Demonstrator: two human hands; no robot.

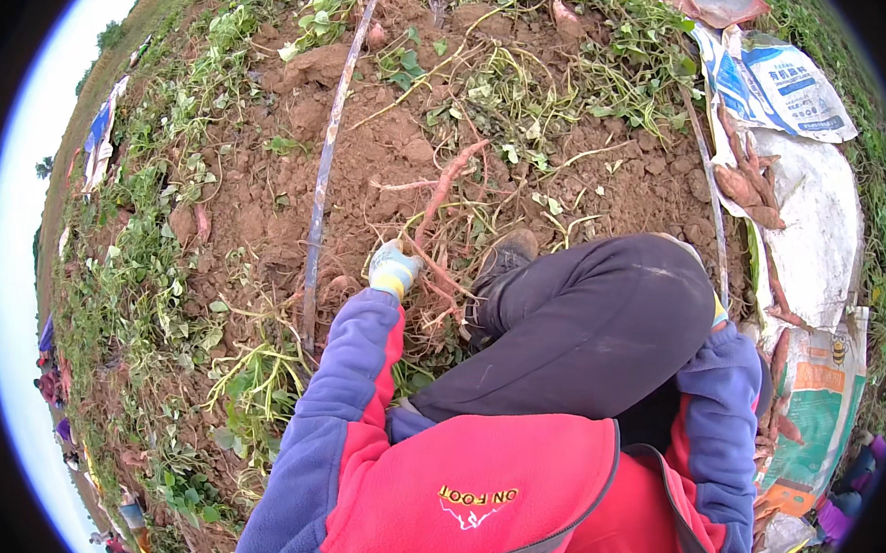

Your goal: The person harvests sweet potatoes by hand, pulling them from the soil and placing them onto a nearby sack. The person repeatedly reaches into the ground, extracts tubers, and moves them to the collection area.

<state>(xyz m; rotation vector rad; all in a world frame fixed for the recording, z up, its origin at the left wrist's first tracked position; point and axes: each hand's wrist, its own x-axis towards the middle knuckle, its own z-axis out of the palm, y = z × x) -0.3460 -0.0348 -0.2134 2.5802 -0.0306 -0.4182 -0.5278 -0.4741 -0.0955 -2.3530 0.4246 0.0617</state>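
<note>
My left hand (395, 270), in a pale blue and yellow glove, is closed at the edge of a clump of long, thin sweet potatoes (444, 193) with stringy roots. The longest one points up and away to the right, above the loose brown soil. My right hand is almost wholly hidden behind my bent knee; only a bit of yellow glove cuff (719, 312) shows at the end of the sleeve. Its fingers cannot be seen. My dark shoe (510, 257) rests on the soil just right of the clump.
Long narrow strips (329, 157) run along the soil on the left and right. Cut green vines (514, 98) lie ahead. On the right, flattened white sacks (811, 227) carry harvested sweet potatoes (749, 188). A pinkish root (203, 222) lies left. Other people are far off at the lower left.
</note>
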